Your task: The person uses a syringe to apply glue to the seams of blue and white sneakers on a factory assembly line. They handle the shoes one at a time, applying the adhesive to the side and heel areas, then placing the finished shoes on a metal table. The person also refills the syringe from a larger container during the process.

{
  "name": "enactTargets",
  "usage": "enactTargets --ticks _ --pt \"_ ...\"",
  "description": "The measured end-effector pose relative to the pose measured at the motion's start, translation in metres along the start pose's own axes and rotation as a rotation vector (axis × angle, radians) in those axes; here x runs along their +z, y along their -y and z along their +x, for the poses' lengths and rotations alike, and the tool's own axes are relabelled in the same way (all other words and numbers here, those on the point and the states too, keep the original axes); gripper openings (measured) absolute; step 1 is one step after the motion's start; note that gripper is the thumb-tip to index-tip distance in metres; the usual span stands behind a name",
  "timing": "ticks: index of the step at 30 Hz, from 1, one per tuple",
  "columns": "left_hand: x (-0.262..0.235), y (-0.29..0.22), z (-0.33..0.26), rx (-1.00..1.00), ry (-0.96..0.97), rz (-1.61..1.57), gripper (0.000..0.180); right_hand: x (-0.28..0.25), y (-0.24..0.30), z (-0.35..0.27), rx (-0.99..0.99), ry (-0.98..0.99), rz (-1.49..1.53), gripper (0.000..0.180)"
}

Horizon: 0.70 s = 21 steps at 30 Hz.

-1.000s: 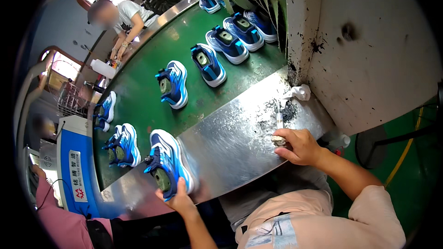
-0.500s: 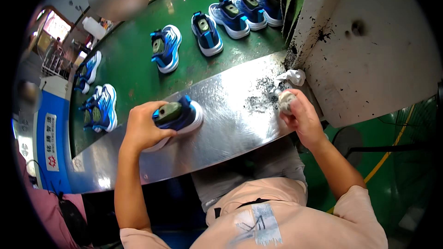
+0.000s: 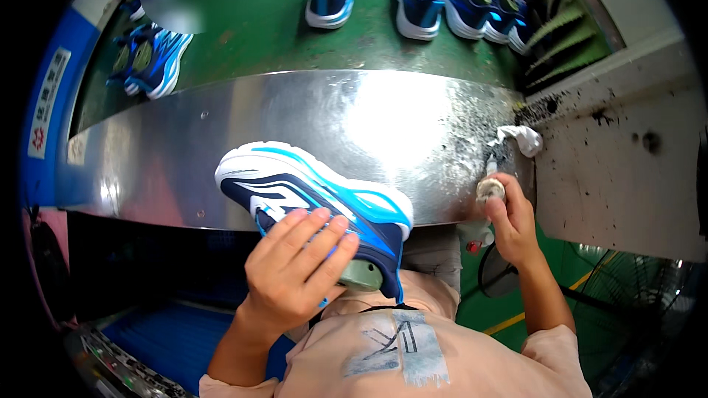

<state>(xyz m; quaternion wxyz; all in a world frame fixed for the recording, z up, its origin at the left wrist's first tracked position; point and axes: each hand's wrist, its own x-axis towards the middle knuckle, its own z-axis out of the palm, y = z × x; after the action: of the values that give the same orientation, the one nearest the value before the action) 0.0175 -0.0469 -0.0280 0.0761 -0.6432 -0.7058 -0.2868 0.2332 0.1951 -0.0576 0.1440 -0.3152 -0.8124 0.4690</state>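
1. The left hand holds a blue, navy and white running shoe, its four fingers nearly straight, slightly apart and laid across the upper; its thumb is hidden.
2. This running shoe is at the centre left of the frame, tipped on its side with the toe to the left and the white sole edge toward the top. It overlaps the near edge of the metal worktop in view; whether they touch cannot be told.
3. A green shoe last shows in the shoe's opening.
4. The right hand, at the right of the frame, pinches a small pale lump between thumb and curled fingers; its material is unclear.
5. Just above that hand, a crumpled white cloth lies near black smudges.
6. On the blue panel at far left is a white label with dark characters and a red emblem.
7. The shirt bears a grey-blue print with dark strokes.
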Motion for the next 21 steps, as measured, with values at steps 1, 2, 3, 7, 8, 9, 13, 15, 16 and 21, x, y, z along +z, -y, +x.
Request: enactTargets --ticks 1,2,3,7,8,9,13,15,16,21 --pt "0.001 0.001 -0.004 -0.006 -0.014 0.004 0.029 0.003 0.008 0.004 -0.011 0.044 0.106 0.031" --pt "0.004 0.001 -0.005 0.002 -0.024 -0.001 0.025 0.003 0.026 0.006 -0.01 0.074 0.211 0.033" --pt "0.007 0.001 -0.007 0.018 -0.048 0.002 0.025 0.005 0.047 0.007 -0.011 0.107 0.316 0.036" --pt "0.013 0.006 -0.018 0.042 -0.105 0.015 0.023 0.032 0.113 0.052 -0.054 0.437 0.867 0.062" --pt "0.012 0.007 -0.018 0.043 -0.117 0.011 0.022 0.044 0.134 0.061 0.02 0.483 0.892 0.062" --pt "0.011 0.006 -0.019 0.027 -0.126 0.003 0.02 0.057 0.155 0.07 0.094 0.535 0.919 0.063" --pt "0.012 0.006 -0.02 0.01 -0.127 -0.043 0.02 0.096 0.188 0.098 0.333 0.703 0.792 0.065" --pt "0.013 0.007 -0.023 0.011 -0.143 -0.046 0.019 0.115 0.197 0.104 0.419 0.704 0.73 0.065" --pt "0.014 0.008 -0.024 0.012 -0.147 -0.056 0.019 0.121 0.198 0.108 0.416 0.729 0.716 0.065" --pt "0.022 0.008 -0.033 0.037 -0.2 -0.072 0.019 0.143 0.201 0.117 0.453 0.776 0.676 0.062"
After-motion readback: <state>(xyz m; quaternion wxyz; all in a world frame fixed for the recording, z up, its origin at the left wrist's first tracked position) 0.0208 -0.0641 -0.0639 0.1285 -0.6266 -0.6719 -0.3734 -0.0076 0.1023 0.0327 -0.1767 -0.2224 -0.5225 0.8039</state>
